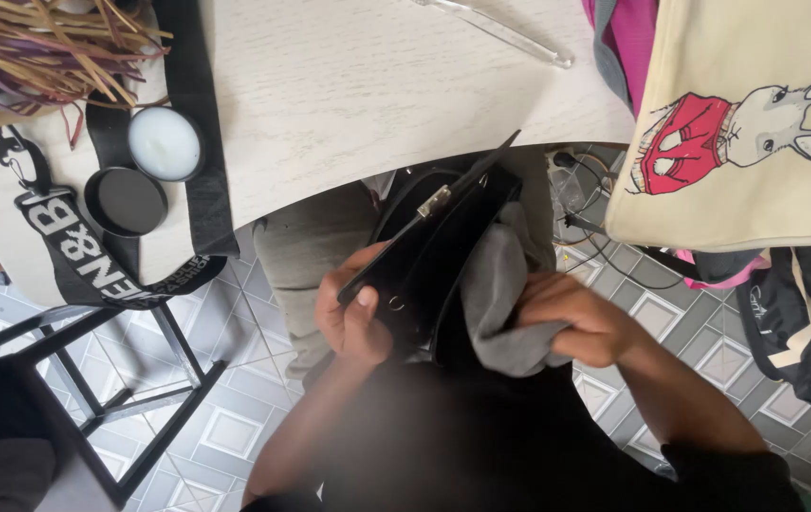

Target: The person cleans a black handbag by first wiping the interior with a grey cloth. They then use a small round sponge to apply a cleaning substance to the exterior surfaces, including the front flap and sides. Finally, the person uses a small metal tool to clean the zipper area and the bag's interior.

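Observation:
A black handbag (434, 251) with a metal clasp is held upright over my lap, below the table edge. My left hand (353, 318) grips its front flap, thumb on the outside. My right hand (581, 318) clutches a grey cloth (500, 294) and presses it against the bag's right side. Part of the cloth is bunched under my fingers.
A pale wooden table (349, 85) holds an open round tin of white cream (165, 142), its black lid (126, 201), a black printed strap (73, 251) and dried straw (36, 43). A cream tote bag with a rabbit picture (747, 123) hangs at right. A black stool frame (111, 379) stands on the tiled floor.

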